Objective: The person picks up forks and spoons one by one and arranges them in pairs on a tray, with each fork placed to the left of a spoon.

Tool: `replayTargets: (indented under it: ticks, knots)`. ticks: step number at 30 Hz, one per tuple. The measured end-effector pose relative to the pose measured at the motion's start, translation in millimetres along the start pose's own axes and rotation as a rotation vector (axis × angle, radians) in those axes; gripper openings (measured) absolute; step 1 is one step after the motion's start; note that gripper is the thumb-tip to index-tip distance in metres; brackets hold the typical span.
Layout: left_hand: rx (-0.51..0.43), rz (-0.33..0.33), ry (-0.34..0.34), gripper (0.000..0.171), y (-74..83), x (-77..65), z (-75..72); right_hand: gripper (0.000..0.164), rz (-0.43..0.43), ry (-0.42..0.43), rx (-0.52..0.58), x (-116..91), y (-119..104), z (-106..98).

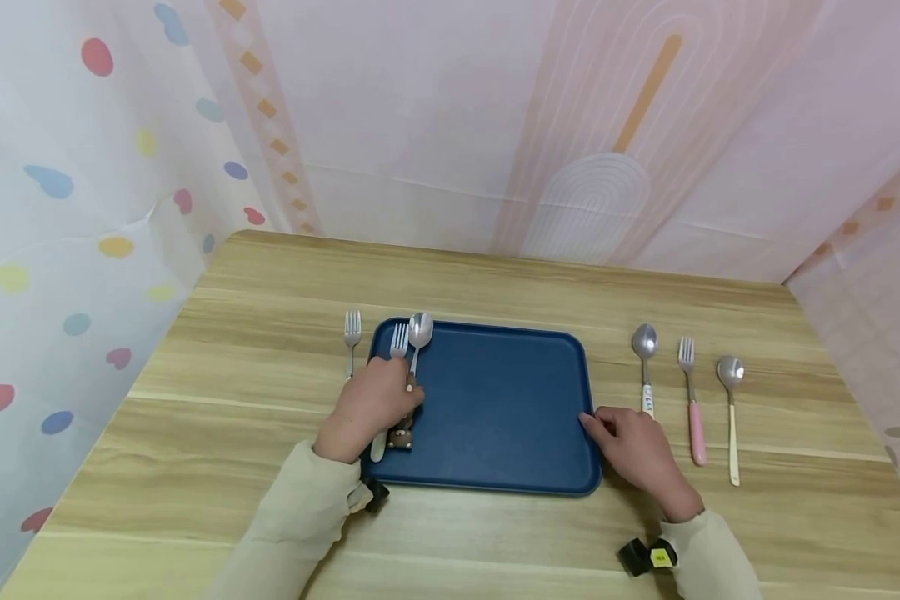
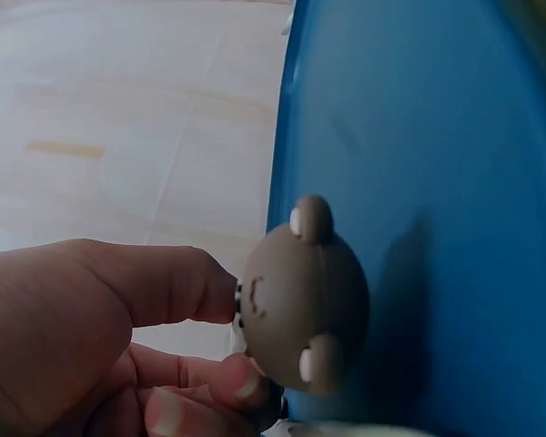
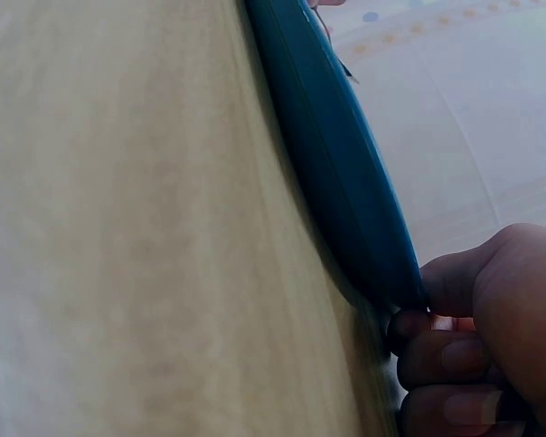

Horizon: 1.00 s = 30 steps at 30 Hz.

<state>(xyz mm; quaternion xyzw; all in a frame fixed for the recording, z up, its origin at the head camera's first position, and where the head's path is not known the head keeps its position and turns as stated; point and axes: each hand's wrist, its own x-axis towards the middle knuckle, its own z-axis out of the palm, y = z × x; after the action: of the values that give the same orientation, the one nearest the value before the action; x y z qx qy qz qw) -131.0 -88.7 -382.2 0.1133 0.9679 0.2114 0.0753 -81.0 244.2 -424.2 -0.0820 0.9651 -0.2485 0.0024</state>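
Note:
My left hand (image 1: 371, 408) reaches over the left side of a dark blue tray (image 1: 495, 408). Its thumb and fingers pinch the brown handle of a metal spoon (image 1: 420, 330), whose bear-head end (image 2: 300, 305) fills the middle of the left wrist view. Beside the spoon lies a fork (image 1: 399, 338), partly covered by the hand; a pale handle end (image 1: 378, 447) shows below. Just off the tray's left edge, another fork (image 1: 352, 327) has its lower part hidden by the hand. With thumb and fingers, my right hand (image 1: 636, 446) grips the tray's right rim (image 3: 396, 237).
Right of the tray, a spoon with a white patterned handle (image 1: 646, 342), a pink-handled fork (image 1: 695, 425) and a cream-handled spoon (image 1: 732, 425) lie roughly side by side on the wooden table (image 1: 255, 358). Patterned curtains (image 1: 435, 125) hang behind and beside the table.

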Motion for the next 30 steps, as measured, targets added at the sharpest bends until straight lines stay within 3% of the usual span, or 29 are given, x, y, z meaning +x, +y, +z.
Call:
replayTargets:
  ticks: [13, 30]
  knots:
    - [0.021, -0.027, 0.009, 0.037, 6.9, -2.7, 7.5, 0.041, 0.000, 0.001, 0.001, -2.3, 0.1, -0.6]
    - [0.014, -0.063, 0.010, 0.036, 9.3, -5.8, 9.8, 0.041, -0.009, -0.001, 0.000, -2.6, -1.4, -1.8]
